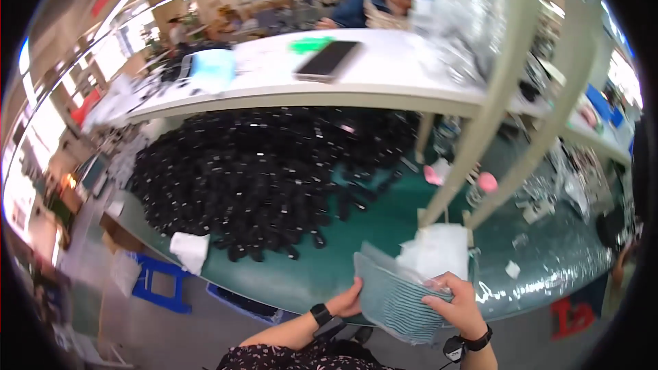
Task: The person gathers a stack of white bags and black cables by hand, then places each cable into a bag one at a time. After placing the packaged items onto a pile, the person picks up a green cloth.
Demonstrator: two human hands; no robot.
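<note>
My left hand (pixel 347 299) and right hand (pixel 460 306) both have a closed grip on a stack of clear bags (pixel 399 297), held just above the near edge of the green worktop (pixel 343 267); left pinches the stack's left edge, right thumb lies across the top right corner. Black watch on each wrist. Just behind the stack: a white bag pile (pixel 436 250). Further back, left of centre, a big heap of small black parts (pixel 260 171) (too small to ID). Above it, a white shelf (pixel 274 92) w/ a phone (pixel 327 60). Another person sits beyond.
</note>
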